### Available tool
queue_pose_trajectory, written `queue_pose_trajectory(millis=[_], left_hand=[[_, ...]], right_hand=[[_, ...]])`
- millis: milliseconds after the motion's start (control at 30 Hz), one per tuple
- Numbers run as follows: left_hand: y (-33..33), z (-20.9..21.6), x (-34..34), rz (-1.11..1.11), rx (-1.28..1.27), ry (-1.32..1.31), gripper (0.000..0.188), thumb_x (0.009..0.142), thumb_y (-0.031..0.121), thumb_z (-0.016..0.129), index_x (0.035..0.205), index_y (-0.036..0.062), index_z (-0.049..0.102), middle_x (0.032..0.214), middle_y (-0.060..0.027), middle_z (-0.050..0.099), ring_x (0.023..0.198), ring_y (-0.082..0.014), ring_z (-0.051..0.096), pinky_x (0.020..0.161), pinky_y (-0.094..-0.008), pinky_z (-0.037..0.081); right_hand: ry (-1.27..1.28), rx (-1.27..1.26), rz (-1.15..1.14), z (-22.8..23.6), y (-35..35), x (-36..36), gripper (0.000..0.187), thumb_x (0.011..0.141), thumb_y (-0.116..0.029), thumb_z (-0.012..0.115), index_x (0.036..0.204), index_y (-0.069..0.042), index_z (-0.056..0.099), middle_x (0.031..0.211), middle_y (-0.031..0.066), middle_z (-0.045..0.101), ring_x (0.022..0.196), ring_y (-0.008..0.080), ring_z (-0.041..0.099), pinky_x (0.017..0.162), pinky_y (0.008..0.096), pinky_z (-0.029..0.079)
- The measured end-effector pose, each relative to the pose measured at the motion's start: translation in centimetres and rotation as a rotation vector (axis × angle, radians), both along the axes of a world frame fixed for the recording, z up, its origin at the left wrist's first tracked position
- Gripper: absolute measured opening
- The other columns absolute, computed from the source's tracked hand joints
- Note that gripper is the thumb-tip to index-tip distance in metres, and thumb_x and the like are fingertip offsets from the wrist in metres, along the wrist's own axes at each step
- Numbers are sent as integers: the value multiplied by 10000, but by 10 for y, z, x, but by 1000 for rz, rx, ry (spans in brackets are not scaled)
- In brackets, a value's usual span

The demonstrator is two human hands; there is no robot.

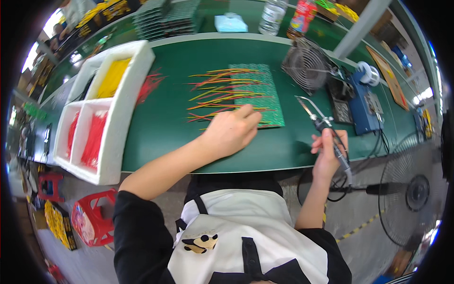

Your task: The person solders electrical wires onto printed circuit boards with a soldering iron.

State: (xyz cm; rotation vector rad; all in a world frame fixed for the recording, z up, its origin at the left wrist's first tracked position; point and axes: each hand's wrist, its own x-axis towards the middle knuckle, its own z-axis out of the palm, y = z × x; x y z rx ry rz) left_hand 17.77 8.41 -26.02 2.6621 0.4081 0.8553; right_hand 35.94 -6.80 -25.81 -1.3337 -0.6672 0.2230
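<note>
My left hand (231, 131) rests at the near left part of a green circuit board panel (270, 94), its fingers curled together over the near edge. What lies between those fingertips is hidden. Rows of red and yellow wires (227, 72) lie across the panel, their ends sticking out to its left. To the right, my right hand (326, 154) is closed around the handle of a soldering iron (341, 161). The iron's metal tip points up and left, apart from the panel. A thin curved metal tube runs beside the tip.
On the left stands a white foam box (120, 113) with yellow and red wires in its compartments; loose red wires (149, 87) lie beside it. A small metal fan (309, 66), blue soldering station (366, 106) and solder spool (368, 73) stand right. Stacked panels (165, 21) and bottles (273, 16) line the back.
</note>
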Motion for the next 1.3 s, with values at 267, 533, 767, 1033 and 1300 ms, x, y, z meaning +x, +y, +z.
queue_pose_trajectory(millis=[267,533,767,1033,1300], left_hand=[[-1,-4,9,-69,98,-60,162,729,100,593,859,35,522,849,-100,481,666,-262,578,557,-361,490],[-5,10,1,-172,-20,104,116,770,118,574,838,27,553,806,-118,489,667,-279,578,566,-392,479],[4,71,-38,-44,333,-46,191,714,190,676,816,53,590,927,-70,582,893,-237,561,732,-346,496],[80,131,-255,916,92,424,181,749,194,663,776,28,596,699,-112,621,648,-248,610,618,-351,477],[95,48,-301,946,-107,343,135,693,155,691,703,42,619,677,-101,636,660,-256,623,626,-368,482]], right_hand=[[239,86,81,-26,-5,47,119,900,-198,560,819,-116,530,561,-38,455,507,18,421,683,235,467],[211,88,93,-14,3,35,185,905,-213,548,768,-117,468,543,-32,445,458,20,374,659,215,459],[278,119,87,-18,1,42,162,903,-196,552,779,-119,480,547,-30,455,472,21,384,686,230,462],[255,124,51,-9,1,32,186,897,-202,555,764,-113,460,526,-34,433,445,21,353,633,211,461],[219,118,105,-19,1,41,186,891,-206,571,756,-118,476,547,-31,431,462,25,344,701,230,453]])
